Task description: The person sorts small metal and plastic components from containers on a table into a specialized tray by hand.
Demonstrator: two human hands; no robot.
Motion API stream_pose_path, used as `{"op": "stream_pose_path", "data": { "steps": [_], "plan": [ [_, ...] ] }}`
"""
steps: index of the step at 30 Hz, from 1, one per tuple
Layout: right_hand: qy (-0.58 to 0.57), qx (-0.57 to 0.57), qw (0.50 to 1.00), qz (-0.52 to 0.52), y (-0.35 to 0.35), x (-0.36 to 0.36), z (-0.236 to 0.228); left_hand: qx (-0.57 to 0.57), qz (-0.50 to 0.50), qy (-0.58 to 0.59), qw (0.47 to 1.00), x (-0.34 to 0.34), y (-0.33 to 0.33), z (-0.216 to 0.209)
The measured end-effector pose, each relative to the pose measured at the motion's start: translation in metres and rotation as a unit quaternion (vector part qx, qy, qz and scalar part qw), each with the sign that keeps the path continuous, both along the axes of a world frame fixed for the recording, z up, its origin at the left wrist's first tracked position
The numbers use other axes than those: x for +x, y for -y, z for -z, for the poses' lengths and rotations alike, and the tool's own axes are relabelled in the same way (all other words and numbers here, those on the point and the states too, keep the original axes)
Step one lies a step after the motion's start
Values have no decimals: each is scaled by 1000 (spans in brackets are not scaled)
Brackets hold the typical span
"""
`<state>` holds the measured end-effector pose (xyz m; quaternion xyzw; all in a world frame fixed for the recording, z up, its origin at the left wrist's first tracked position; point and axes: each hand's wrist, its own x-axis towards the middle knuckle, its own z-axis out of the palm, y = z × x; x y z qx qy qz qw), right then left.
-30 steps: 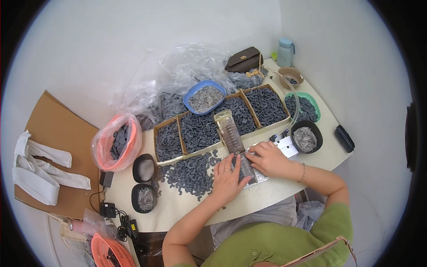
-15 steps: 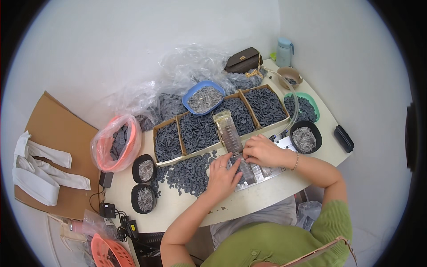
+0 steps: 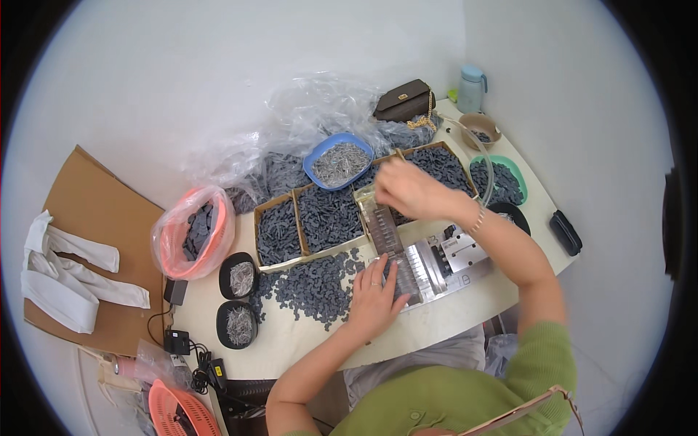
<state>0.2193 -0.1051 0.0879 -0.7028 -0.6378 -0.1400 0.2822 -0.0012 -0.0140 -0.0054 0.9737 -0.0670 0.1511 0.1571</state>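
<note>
My left hand (image 3: 374, 296) rests open at the left edge of the metal fixture (image 3: 423, 269) on the desk (image 3: 294, 338). Beyond the fixture, my right hand (image 3: 408, 190) curls over the far end of the clear slotted tray (image 3: 382, 229); I cannot tell whether it grips anything.

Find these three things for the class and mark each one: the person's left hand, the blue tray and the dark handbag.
left hand (image 3: 372, 299): head view, on the back of the hand
blue tray (image 3: 311, 173): head view, on its left wall
dark handbag (image 3: 406, 105): head view, on its front flap
</note>
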Motion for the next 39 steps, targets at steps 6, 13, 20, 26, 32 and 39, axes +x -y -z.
{"op": "stream_pose_path", "data": {
  "steps": [6, 13, 20, 26, 32, 39],
  "plan": [
    [32, 123, 985, 114, -64, 34, 12, 41, -11, -19, 999, -9, 11, -3],
    [-52, -30, 998, 18, -3, -14, 20, -25, -3, -63, 998, -23, 20, -8],
    [44, -96, 994, -20, 60, -70, 71, -59, -19, -81, 995, -18, 24, -2],
    [136, -97, 985, 30, 61, -87, 74, -43, -32, -66, 996, -6, 8, -5],
    [153, -153, 974, 64, 69, -107, 69, 6, -20, -61, 998, -3, 0, 0],
    [154, -115, 979, 66, 85, -125, 68, 44, 12, -54, 997, -16, 6, -1]
  ]
}}
